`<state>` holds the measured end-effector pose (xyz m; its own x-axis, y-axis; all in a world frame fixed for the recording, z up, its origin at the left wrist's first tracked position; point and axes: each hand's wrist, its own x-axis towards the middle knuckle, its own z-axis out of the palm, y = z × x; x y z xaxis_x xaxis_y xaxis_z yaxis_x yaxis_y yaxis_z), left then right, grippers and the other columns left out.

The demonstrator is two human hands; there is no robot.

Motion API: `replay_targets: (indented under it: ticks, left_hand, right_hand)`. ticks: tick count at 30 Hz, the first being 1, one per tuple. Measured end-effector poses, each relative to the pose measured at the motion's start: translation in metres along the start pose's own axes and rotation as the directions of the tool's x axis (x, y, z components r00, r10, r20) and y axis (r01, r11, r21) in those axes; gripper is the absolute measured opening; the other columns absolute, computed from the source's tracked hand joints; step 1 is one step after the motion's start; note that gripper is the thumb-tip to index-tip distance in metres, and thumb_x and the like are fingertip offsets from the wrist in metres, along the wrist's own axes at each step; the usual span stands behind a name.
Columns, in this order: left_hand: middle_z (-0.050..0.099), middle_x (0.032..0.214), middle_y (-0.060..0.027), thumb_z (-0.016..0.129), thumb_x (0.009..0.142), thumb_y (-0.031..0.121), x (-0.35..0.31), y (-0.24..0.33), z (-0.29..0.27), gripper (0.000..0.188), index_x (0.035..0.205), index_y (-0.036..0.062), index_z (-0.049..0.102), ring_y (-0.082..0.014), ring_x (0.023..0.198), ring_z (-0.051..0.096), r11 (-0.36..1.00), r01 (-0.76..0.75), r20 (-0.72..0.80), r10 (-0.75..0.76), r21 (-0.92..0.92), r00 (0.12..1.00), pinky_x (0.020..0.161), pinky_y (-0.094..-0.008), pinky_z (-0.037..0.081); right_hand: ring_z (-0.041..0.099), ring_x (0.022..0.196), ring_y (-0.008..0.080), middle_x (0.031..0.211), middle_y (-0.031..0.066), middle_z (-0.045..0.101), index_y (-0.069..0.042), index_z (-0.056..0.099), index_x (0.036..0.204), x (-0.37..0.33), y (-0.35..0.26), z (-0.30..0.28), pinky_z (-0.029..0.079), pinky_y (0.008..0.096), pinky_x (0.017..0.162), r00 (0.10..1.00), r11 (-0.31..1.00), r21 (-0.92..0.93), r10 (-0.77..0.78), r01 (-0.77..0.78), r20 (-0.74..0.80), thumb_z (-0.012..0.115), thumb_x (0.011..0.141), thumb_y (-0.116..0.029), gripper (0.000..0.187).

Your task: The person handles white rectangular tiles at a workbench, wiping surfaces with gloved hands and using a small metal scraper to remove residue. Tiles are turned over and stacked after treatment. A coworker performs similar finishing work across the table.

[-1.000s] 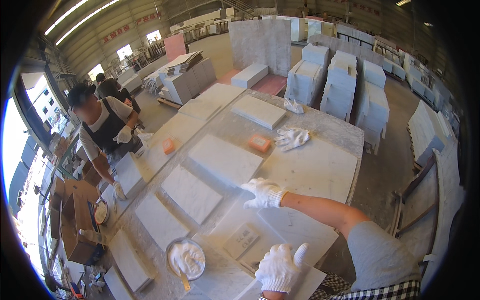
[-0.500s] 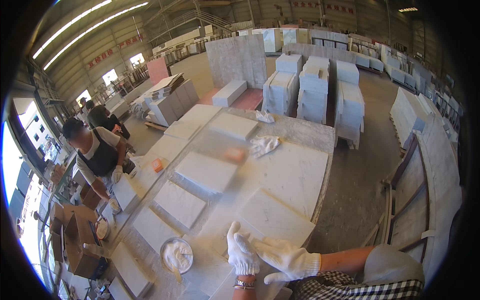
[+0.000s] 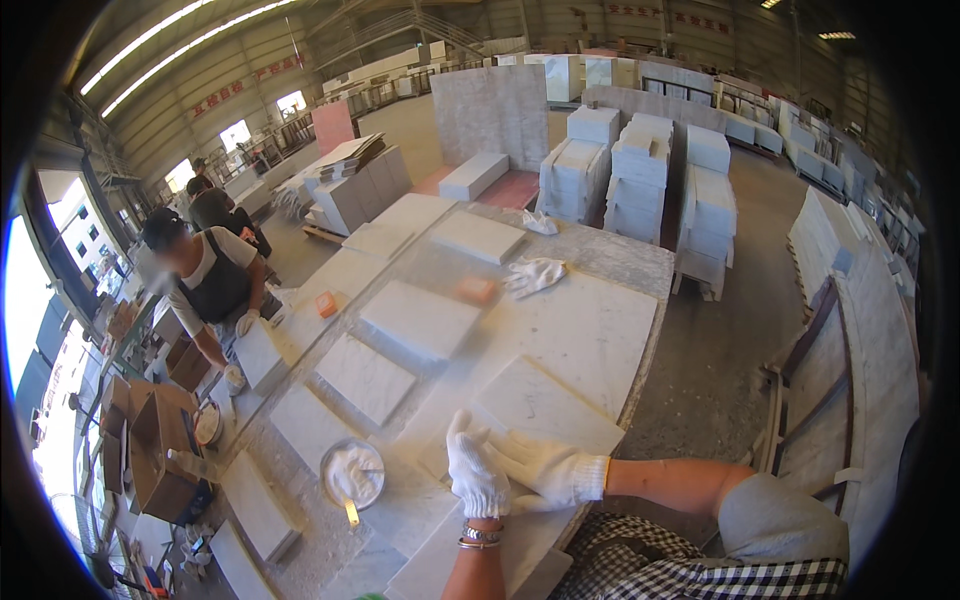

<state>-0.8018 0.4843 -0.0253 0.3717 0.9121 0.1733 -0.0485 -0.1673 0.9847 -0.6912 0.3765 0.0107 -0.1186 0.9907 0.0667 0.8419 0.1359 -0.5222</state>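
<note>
Both my hands wear white knit gloves and meet above the near part of the stone-topped table. My left hand (image 3: 475,472) points upward, seen from its edge, with a bracelet and a watch-like band at the wrist; its fingers look stretched and hold nothing visible. My right hand (image 3: 550,467) comes from the right, with fingers extended flat and their tips against my left hand's palm side. Just beyond them lies a white marble slab (image 3: 550,400). Left of my hands stands a round bowl (image 3: 352,472) of white paste with a yellow-handled tool in it.
Several more marble slabs (image 3: 420,318), a loose glove (image 3: 535,277) and orange blocks (image 3: 475,290) lie on the table. A co-worker (image 3: 215,280) handles a slab at the left edge, near an open cardboard box (image 3: 160,450). Stacked stone (image 3: 640,180) stands beyond.
My hands have come closer together, the right one now pressing against the left. The view has shifted slightly, and both hands sit a little higher in it.
</note>
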Motion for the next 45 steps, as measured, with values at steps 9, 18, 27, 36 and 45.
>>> replay_targets:
  ticks: [9, 18, 27, 36, 45]
  left_hand:
    - [0.064, 0.137, -0.0191, 0.04, 0.109, 0.055, 0.002, 0.011, -0.001, 0.066, 0.145, 0.0016, 0.054, -0.0301, 0.12, 0.067, 0.981, 0.067, 0.136, -0.092, 0.18, 0.986, 0.103, -0.0389, 0.049]
    - [0.069, 0.126, -0.0145, 0.048, 0.107, 0.049, 0.001, 0.034, 0.0, 0.049, 0.133, 0.0108, 0.064, -0.0358, 0.114, 0.067, 0.842, -0.057, 0.273, -0.109, 0.536, 0.956, 0.097, -0.0436, 0.052]
    - [0.068, 0.129, -0.014, 0.049, 0.105, 0.056, 0.0, 0.03, -0.001, 0.055, 0.135, 0.011, 0.061, -0.0348, 0.114, 0.067, 0.847, -0.036, 0.299, -0.147, 0.53, 0.943, 0.093, -0.0456, 0.053]
    - [0.069, 0.127, -0.0125, 0.05, 0.105, 0.054, 0.001, 0.032, 0.0, 0.053, 0.134, 0.0111, 0.06, -0.035, 0.111, 0.068, 0.856, -0.06, 0.313, -0.122, 0.514, 0.942, 0.09, -0.0452, 0.055]
    - [0.07, 0.124, -0.0141, 0.048, 0.107, 0.049, 0.0, 0.033, 0.001, 0.048, 0.132, 0.0108, 0.063, -0.0353, 0.109, 0.068, 0.855, -0.064, 0.299, -0.109, 0.515, 0.948, 0.092, -0.0436, 0.054]
  right_hand:
    - [0.048, 0.142, 0.0395, 0.153, 0.0261, 0.049, 0.002, 0.047, 0.149, 0.105, 0.151, -0.001, 0.042, 0.0446, 0.115, 0.902, 0.923, 0.028, 0.382, -0.385, -0.202, 0.067, 0.097, -0.049, 0.076]
    - [0.044, 0.145, 0.0403, 0.163, 0.0253, 0.033, 0.0, 0.042, 0.153, 0.232, 0.223, -0.022, 0.041, 0.0454, 0.116, 0.761, 0.791, 0.118, 0.61, -0.6, -0.223, 0.073, 0.087, -0.057, 0.092]
    - [0.054, 0.131, 0.0411, 0.147, 0.0258, 0.049, -0.007, 0.054, 0.139, 0.259, 0.244, -0.005, 0.046, 0.0488, 0.107, 0.654, 0.738, 0.155, 0.659, -0.656, -0.371, 0.075, 0.08, -0.05, 0.076]
    - [0.065, 0.112, 0.0358, 0.129, 0.0202, 0.06, -0.002, 0.056, 0.138, 0.236, 0.22, 0.047, 0.056, 0.0473, 0.094, 0.589, 0.776, 0.243, 0.608, -0.581, -0.533, 0.082, 0.085, -0.035, 0.068]
    - [0.065, 0.107, 0.0335, 0.122, 0.0176, 0.06, 0.0, 0.059, 0.123, 0.248, 0.214, 0.059, 0.063, 0.0524, 0.081, 0.532, -0.101, 0.995, 0.843, 0.014, 0.078, 0.074, 0.096, -0.019, 0.037]
